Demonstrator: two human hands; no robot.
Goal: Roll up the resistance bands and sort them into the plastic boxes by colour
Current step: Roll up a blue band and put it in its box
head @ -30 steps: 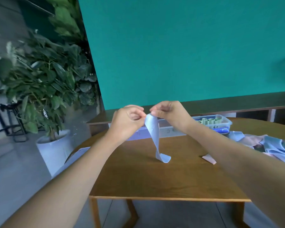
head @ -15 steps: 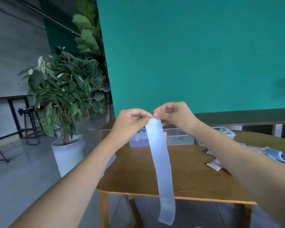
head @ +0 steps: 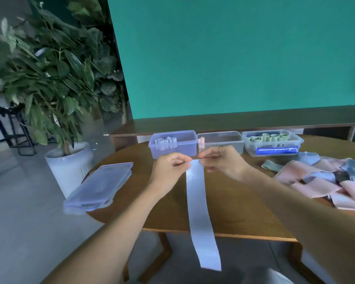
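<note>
At frame centre, the left hand (head: 171, 168) and right hand (head: 219, 160) each pinch a top corner of the pale blue resistance band (head: 200, 212), letting it hang straight, probably to start rolling toward the blue plastic box (head: 173, 143) behind.

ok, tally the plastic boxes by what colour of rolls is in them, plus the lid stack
Box with blue rolls: 1
Box with a pink roll: 1
Box with green rolls: 1
Lid stack: 1
Total: 4
</note>
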